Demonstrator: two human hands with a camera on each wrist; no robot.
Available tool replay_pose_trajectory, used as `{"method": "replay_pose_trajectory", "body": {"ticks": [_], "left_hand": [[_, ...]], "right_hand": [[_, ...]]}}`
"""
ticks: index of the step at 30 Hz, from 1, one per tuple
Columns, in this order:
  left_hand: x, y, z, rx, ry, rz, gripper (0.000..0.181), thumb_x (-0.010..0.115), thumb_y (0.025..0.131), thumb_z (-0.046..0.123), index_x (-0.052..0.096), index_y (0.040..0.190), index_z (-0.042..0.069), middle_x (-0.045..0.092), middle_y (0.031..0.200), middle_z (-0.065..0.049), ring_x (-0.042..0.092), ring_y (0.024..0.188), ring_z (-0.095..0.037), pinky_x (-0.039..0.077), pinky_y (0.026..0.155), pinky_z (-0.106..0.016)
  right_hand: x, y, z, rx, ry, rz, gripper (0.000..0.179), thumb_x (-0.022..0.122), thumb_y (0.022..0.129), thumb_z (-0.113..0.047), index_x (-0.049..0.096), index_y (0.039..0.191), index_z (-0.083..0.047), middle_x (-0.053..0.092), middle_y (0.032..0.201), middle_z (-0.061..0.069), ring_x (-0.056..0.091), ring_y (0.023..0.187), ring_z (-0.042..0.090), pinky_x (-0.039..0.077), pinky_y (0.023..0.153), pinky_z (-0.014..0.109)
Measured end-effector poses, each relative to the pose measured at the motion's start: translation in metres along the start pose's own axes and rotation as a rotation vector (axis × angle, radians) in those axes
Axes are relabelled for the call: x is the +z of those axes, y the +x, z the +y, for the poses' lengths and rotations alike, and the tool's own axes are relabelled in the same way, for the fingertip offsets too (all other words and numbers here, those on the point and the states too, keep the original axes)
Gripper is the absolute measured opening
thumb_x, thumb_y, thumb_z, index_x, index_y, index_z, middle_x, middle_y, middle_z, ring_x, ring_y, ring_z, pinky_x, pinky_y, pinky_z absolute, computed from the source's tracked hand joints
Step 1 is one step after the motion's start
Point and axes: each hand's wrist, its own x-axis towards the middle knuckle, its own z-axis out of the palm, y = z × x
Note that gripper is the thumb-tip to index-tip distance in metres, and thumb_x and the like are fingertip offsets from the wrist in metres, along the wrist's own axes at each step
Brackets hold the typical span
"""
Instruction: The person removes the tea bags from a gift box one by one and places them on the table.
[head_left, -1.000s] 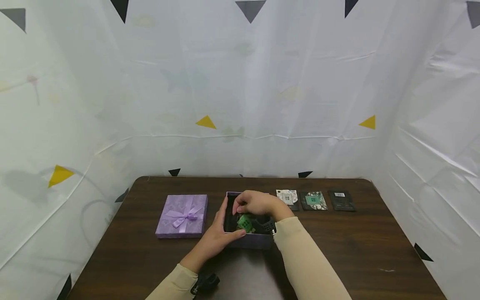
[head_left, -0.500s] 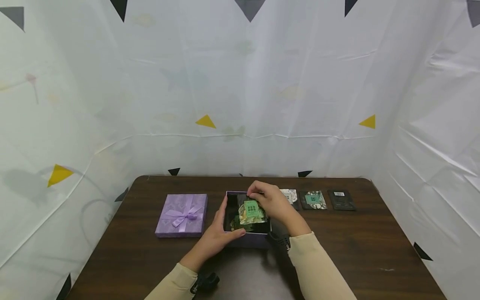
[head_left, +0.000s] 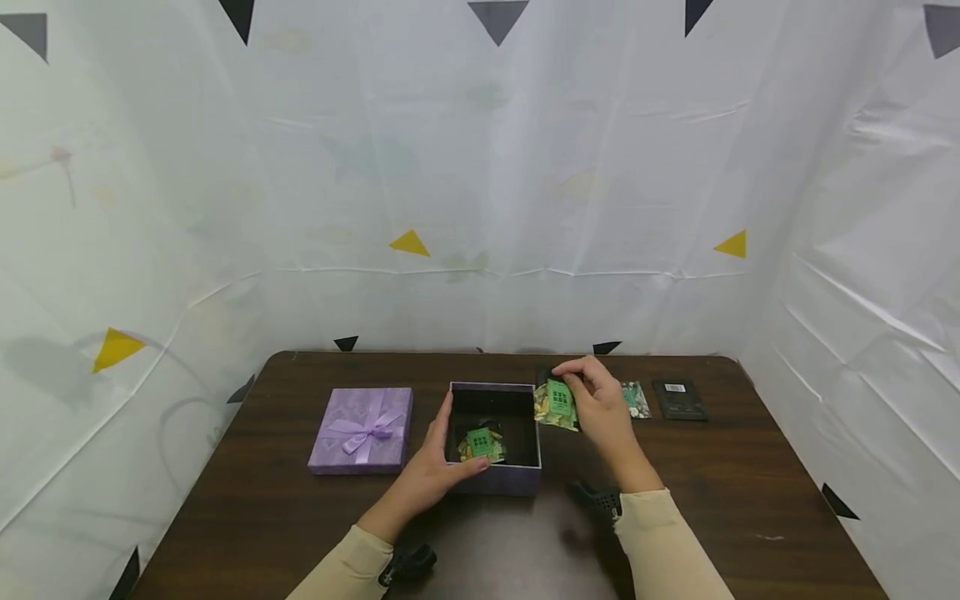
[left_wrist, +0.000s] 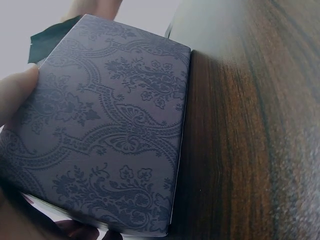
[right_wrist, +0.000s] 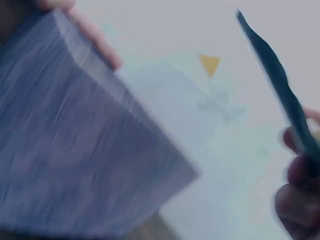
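Observation:
My left hand (head_left: 427, 471) holds the lilac gift box (head_left: 498, 481) at its left wall and near rim. Its patterned side fills much of the left wrist view, where the thumb (left_wrist: 19, 90) lies at the rim. A flat sachet with a green label (head_left: 480, 446) lies inside the box. Just right of the box, my right hand (head_left: 603, 417) pinches another green-labelled sachet (head_left: 557, 404) by its top, above the table. The right wrist view shows this sachet edge-on as a dark strip (right_wrist: 275, 72) between fingers and thumb.
The purple lid with a ribbon bow (head_left: 365, 433) lies left of the box. To the right are a partly hidden sachet with a green and white print (head_left: 637, 402) and a black sachet with a barcode (head_left: 680, 402). White curtain surrounds the dark wooden table (head_left: 750, 500).
My right hand has lifted a green-labelled sachet out of the box and carried it right, past the rim. The left hand stays at the box. A green-labelled sachet inside now shows more fully.

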Motion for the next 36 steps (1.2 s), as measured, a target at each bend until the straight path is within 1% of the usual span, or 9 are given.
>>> {"method": "replay_pose_trajectory", "body": {"ticks": [3, 6, 10, 12, 19, 23, 26, 32, 36], "left_hand": [[0.0, 0.0, 0.0, 0.001, 0.001, 0.0, 0.118, 0.085, 0.093, 0.051, -0.003, 0.172, 0.053, 0.003, 0.186, -0.004, 0.014, 0.168, -0.048, 0.028, 0.122, -0.082], [0.0, 0.002, 0.0, 0.002, 0.005, -0.001, 0.118, 0.085, 0.093, 0.05, -0.003, 0.172, 0.053, 0.003, 0.186, -0.004, 0.015, 0.168, -0.049, 0.028, 0.121, -0.082], [-0.001, 0.005, 0.001, 0.0, 0.014, -0.005, 0.119, 0.085, 0.093, 0.052, -0.004, 0.172, 0.054, 0.003, 0.186, -0.004, 0.013, 0.168, -0.049, 0.028, 0.121, -0.083], [-0.002, 0.006, 0.002, -0.005, 0.017, -0.01, 0.119, 0.084, 0.092, 0.053, -0.004, 0.172, 0.053, 0.002, 0.186, -0.004, 0.011, 0.169, -0.048, 0.027, 0.121, -0.083], [-0.002, 0.002, 0.002, -0.018, 0.036, -0.006, 0.119, 0.084, 0.092, 0.055, -0.003, 0.173, 0.05, 0.004, 0.186, -0.007, 0.015, 0.167, -0.051, 0.03, 0.119, -0.084], [0.001, -0.001, 0.001, -0.02, 0.042, 0.001, 0.119, 0.083, 0.092, 0.057, -0.003, 0.174, 0.05, 0.006, 0.186, -0.005, 0.011, 0.169, -0.049, 0.03, 0.118, -0.085], [0.002, -0.002, 0.0, -0.019, 0.035, 0.001, 0.119, 0.084, 0.092, 0.057, -0.002, 0.173, 0.051, 0.006, 0.186, -0.006, 0.012, 0.168, -0.051, 0.03, 0.117, -0.085], [0.002, 0.001, -0.002, -0.011, 0.031, 0.006, 0.118, 0.084, 0.092, 0.055, -0.004, 0.172, 0.054, 0.004, 0.186, -0.007, 0.015, 0.166, -0.054, 0.031, 0.116, -0.086], [0.001, 0.0, -0.002, -0.012, 0.029, 0.008, 0.119, 0.084, 0.093, 0.053, -0.003, 0.173, 0.052, 0.004, 0.186, -0.006, 0.015, 0.166, -0.054, 0.029, 0.117, -0.086]], "right_hand": [[-0.012, -0.008, 0.02, 0.027, -0.01, 0.06, 0.018, 0.062, 0.112, -0.014, 0.079, 0.117, -0.011, 0.07, 0.115, 0.009, 0.061, 0.093, 0.007, 0.049, 0.077, 0.017], [-0.024, -0.019, 0.039, 0.079, -0.009, 0.049, 0.02, 0.064, 0.111, -0.015, 0.079, 0.123, -0.009, 0.071, 0.119, 0.012, 0.06, 0.092, 0.004, 0.049, 0.076, 0.015], [-0.037, -0.03, 0.057, 0.148, 0.0, -0.023, 0.025, 0.072, 0.106, -0.014, 0.078, 0.129, -0.007, 0.073, 0.126, 0.019, 0.055, 0.084, 0.003, 0.048, 0.068, 0.019], [-0.042, -0.034, 0.063, 0.18, -0.045, -0.072, 0.026, 0.074, 0.105, -0.018, 0.079, 0.13, -0.009, 0.074, 0.127, 0.019, 0.052, 0.076, 0.005, 0.046, 0.065, 0.022], [-0.049, -0.05, 0.083, 0.243, -0.2, -0.242, 0.018, 0.073, 0.106, -0.024, 0.082, 0.121, -0.019, 0.077, 0.127, 0.007, 0.064, 0.099, 0.006, 0.054, 0.082, 0.027], [-0.05, -0.055, 0.087, 0.245, -0.232, -0.291, 0.012, 0.075, 0.105, -0.023, 0.082, 0.114, -0.021, 0.079, 0.118, 0.001, 0.067, 0.098, 0.011, 0.055, 0.084, 0.029], [-0.051, -0.056, 0.084, 0.259, -0.257, -0.338, 0.018, 0.078, 0.103, -0.029, 0.083, 0.118, -0.022, 0.077, 0.12, -0.002, 0.067, 0.103, 0.011, 0.054, 0.086, 0.028], [-0.055, -0.052, 0.08, 0.244, -0.244, -0.45, 0.046, 0.087, 0.095, -0.027, 0.075, 0.137, -0.016, 0.068, 0.133, 0.007, 0.054, 0.094, 0.016, 0.048, 0.079, 0.028], [-0.054, -0.051, 0.082, 0.215, -0.227, -0.469, 0.046, 0.087, 0.094, -0.018, 0.074, 0.138, -0.012, 0.066, 0.134, 0.01, 0.054, 0.098, 0.018, 0.048, 0.078, 0.027]]}}
